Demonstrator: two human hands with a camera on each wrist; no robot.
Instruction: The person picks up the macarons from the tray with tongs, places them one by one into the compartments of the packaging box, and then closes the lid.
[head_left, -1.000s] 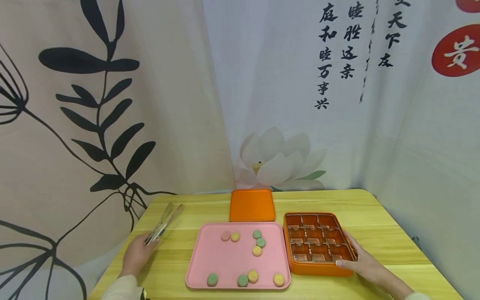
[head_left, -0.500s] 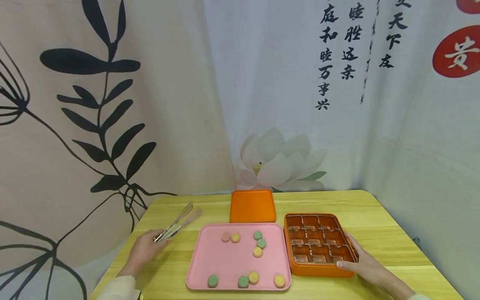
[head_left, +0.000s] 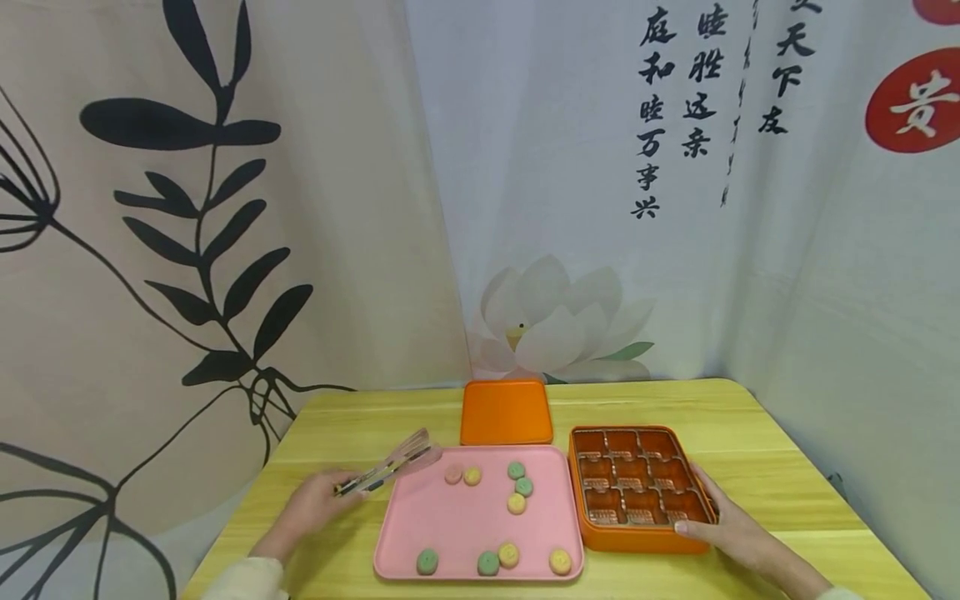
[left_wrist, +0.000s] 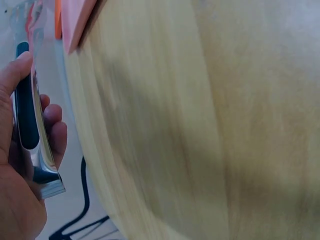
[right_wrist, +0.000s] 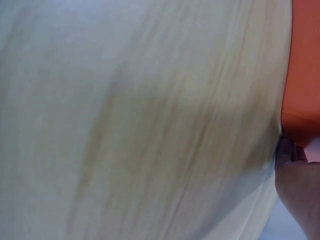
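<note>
My left hand (head_left: 315, 504) holds a pair of metal tongs (head_left: 381, 468) with clear tips. Thumb and fingers wrap the dark-inlaid handle (left_wrist: 27, 107) in the left wrist view. The tongs' tips reach over the upper left corner of a pink tray (head_left: 442, 525). Several small round cookies lie on that tray: a pink one (head_left: 453, 474), green ones (head_left: 427, 562) and yellow ones (head_left: 560, 562). At the tray's right stands an orange box (head_left: 645, 541) with a clear divided insert (head_left: 628, 475). Its near right corner is gripped by my right hand (head_left: 731, 525); some fingers are hidden behind the side.
An orange lid (head_left: 506, 412) lies flat behind the tray, close to its far edge. The wooden table (head_left: 780, 492) extends right of the box. A printed curtain (head_left: 360, 208) hangs along the back. Below the table edge, the left wrist view shows a dark cable (left_wrist: 84, 190).
My left hand has moved right with the tongs, whose tips have swung from beside the tray to over its upper left corner. The right hand stays on the box.
</note>
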